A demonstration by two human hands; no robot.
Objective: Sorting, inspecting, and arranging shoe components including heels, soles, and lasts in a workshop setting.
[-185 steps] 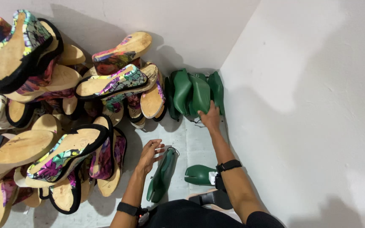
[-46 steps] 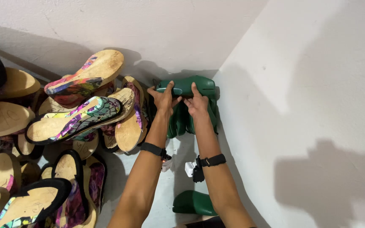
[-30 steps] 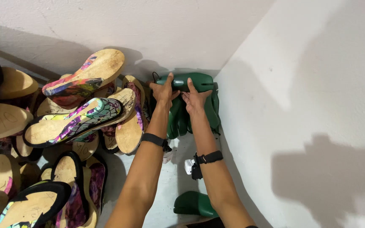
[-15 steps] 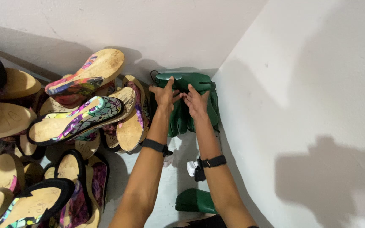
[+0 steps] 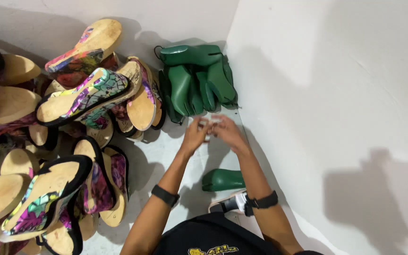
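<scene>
- Cork-soled wedge sandals (image 5: 88, 97) with bright patterned straps, heaped at left.
- Left hand (image 5: 195, 134) and right hand (image 5: 227, 132) meet near the floor, blurred; grip cannot be told.
- Green shoe lasts (image 5: 194, 80) stacked in far corner, just beyond both hands.
- Likely rigid, smooth, light plastic; grasp at heel.

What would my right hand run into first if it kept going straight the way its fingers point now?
Most likely the stack of green shoe lasts in the corner: the right hand points up-frame toward them, with only bare floor between. Depth is hard to judge.
</scene>
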